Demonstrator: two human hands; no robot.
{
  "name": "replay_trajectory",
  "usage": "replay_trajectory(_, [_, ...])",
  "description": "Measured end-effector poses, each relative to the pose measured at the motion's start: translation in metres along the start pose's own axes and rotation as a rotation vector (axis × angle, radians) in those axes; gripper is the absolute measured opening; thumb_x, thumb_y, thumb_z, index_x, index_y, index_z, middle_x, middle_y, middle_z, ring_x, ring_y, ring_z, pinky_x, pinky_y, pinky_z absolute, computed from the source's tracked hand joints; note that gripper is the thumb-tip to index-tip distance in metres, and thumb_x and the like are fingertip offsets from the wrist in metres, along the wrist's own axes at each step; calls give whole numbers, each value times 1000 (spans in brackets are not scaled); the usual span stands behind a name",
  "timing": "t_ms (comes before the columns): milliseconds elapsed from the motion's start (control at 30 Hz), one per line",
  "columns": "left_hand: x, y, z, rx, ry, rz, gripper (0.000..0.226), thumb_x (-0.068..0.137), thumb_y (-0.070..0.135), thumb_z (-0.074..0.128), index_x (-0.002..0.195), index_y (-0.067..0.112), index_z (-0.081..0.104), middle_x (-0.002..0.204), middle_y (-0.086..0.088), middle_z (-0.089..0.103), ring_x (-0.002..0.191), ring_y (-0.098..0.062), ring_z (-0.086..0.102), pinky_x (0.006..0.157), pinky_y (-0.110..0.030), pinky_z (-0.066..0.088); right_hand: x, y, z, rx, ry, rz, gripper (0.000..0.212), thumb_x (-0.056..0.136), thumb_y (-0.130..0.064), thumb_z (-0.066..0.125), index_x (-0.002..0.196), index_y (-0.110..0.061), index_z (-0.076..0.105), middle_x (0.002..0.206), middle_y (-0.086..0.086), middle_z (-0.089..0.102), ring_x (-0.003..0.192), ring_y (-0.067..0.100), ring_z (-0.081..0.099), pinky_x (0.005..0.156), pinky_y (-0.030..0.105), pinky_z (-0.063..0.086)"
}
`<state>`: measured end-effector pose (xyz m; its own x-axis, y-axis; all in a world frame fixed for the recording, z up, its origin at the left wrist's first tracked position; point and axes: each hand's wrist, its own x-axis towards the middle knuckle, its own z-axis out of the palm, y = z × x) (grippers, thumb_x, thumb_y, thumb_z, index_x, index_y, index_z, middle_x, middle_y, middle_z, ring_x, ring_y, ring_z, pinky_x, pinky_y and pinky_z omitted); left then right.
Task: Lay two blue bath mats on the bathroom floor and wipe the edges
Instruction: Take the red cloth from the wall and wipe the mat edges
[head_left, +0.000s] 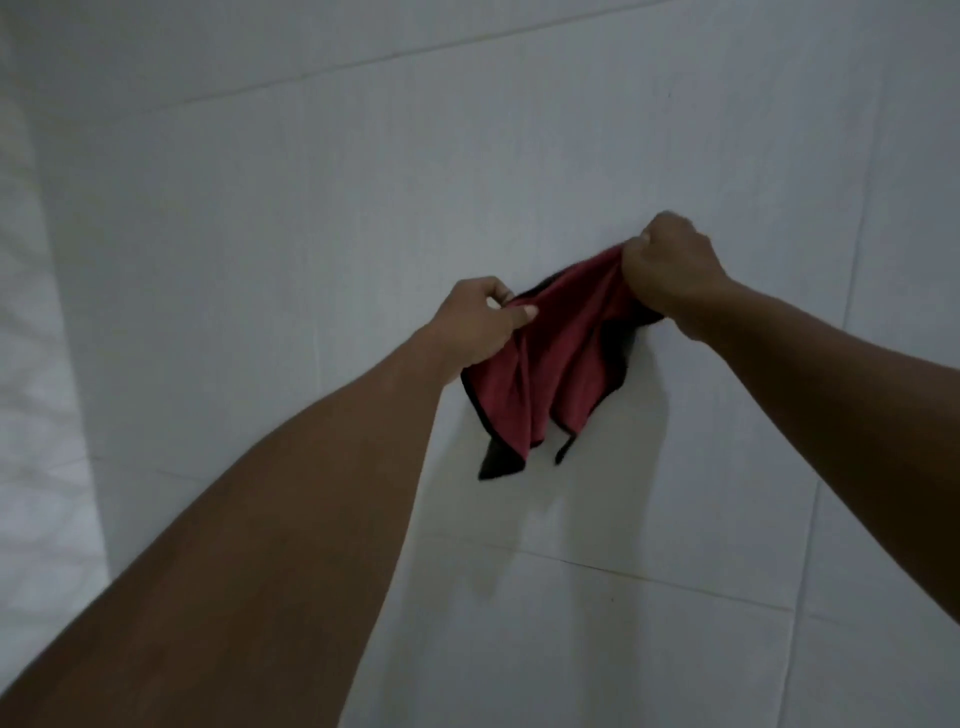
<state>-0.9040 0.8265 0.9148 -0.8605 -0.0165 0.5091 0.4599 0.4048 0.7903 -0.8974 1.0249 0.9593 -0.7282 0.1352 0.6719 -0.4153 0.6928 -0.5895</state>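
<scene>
Both hands, left hand and right hand, pinch a red cloth hanging against the white tiles; no mats in view; better to spread it flat before wiping

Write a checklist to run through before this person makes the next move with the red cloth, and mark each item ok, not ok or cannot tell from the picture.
1. Left hand has a firm hold: ok, thumb and fingers pinch the top edge of the red cloth.
2. Right hand has a firm hold: ok, fingers are curled round the bunched top edge.
3. Cloth opened flat for wiping: not ok, it hangs in folds between the hands.
4. Blue bath mats laid down: cannot tell, none are in view.
5. Cloth clean and damp enough: cannot tell, the light is dim.
</scene>
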Motion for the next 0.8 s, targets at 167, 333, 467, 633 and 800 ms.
replay_trajectory(167, [8, 16, -42, -57, 207, 10, 20, 96, 35, 69, 88, 22, 55, 90, -7, 69, 72, -20, 61, 69, -33, 53, -1, -42, 9, 238, 93, -163, 13, 97, -24, 54, 104, -13, 51, 83, -3, 50, 69, 13, 49, 59, 26, 43])
replay_trajectory(333, [-16, -12, -124, 19, 241, -104, 25, 90, 32, 76, 79, 24, 56, 78, -2, 64, 64, -15, 57, 58, -23, 47, -6, -81, 49, 171, -549, -3, 65, 70, -60, 81, 101, -4, 69, 96, 15, 73, 85, 28, 71, 80, 39, 59])
replay_trajectory(467, [-75, -51, -201, 298, 197, -326, 33, 75, 43, 87, 85, 20, 65, 82, -2, 70, 65, -15, 62, 55, -23, 51, -30, -112, 127, 128, -933, -35, 64, 63, -56, 88, 106, -10, 74, 104, 10, 78, 100, 24, 73, 95, 39, 57])
replay_trajectory(633, [-165, -96, -307, 321, 24, -760, 76, 49, 61, 91, 104, 11, 77, 101, -9, 79, 91, -27, 77, 87, -40, 60, -88, -169, 252, 417, -1111, 32, 51, 82, -48, 77, 109, -5, 71, 105, 11, 76, 91, 24, 73, 74, 34, 60])
replay_trajectory(800, [-241, -147, -416, 426, 71, -1079, 53, 66, 21, 94, 113, 5, 75, 111, -14, 77, 104, -28, 73, 101, -45, 55, -160, -239, 366, 490, -1369, 70, 51, 89, -48, 69, 114, -3, 69, 106, 13, 76, 97, 26, 73, 76, 35, 60])
